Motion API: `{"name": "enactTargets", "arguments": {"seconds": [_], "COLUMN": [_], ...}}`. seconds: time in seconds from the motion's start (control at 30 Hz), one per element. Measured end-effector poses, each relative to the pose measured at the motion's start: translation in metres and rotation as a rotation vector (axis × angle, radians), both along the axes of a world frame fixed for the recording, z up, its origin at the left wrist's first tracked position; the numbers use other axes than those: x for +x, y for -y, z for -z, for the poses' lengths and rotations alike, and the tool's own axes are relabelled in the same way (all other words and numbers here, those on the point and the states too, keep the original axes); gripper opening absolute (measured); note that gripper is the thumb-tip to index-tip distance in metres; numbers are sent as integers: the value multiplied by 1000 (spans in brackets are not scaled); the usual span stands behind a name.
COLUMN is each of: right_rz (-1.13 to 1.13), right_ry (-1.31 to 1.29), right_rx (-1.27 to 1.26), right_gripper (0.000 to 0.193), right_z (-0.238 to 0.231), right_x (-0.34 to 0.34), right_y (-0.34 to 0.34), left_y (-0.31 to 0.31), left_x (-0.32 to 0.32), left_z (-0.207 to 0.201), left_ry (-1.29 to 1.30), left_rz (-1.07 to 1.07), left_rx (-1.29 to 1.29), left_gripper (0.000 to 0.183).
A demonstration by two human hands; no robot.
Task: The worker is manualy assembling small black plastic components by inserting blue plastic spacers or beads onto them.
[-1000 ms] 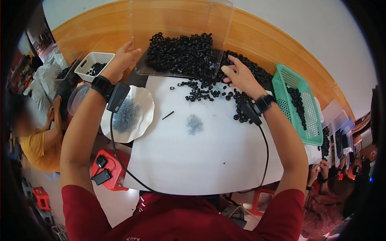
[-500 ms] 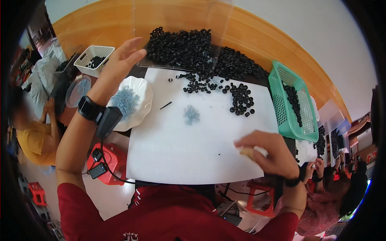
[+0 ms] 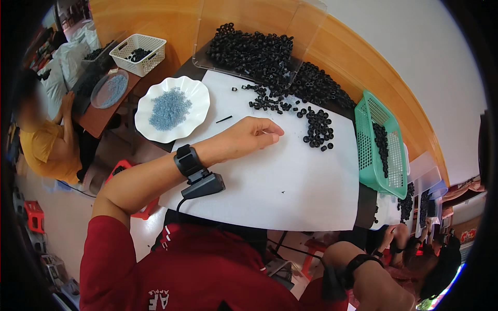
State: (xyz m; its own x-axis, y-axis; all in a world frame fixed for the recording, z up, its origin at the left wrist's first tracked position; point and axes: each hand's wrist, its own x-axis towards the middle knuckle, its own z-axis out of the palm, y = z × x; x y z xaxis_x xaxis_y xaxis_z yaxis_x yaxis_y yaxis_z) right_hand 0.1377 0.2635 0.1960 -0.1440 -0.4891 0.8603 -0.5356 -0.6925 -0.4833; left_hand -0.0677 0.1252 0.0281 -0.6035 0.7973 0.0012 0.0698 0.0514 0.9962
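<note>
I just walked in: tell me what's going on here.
The person's left hand is over the white sheet, half curled; whether it holds anything is unclear. The right hand is past the sheet's near edge, partly hidden. Small black rings lie toward the far side, and a scalloped white plate of blue bits sits at left.

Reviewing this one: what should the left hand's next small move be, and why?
Probably ease the left hand rightward to the loose black pieces: they lie on the white sheet, just beyond its fingertips, while the right hand is off the sheet, below its near edge.
</note>
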Motion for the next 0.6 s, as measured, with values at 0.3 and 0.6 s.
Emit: {"name": "enactTargets", "arguments": {"seconds": [0.3, 0.6], "right_rz": [-93, 317], "right_ry": [72, -409], "right_rx": [115, -61], "right_gripper": [37, 31], "right_z": [-4, 0], "right_x": [13, -6], "right_y": [-7, 3], "left_y": [-21, -27], "left_x": [-19, -16], "left_z": [8, 15], "left_ry": [74, 78], "left_rz": [-117, 15], "left_rx": [69, 87], "left_gripper": [29, 26]}}
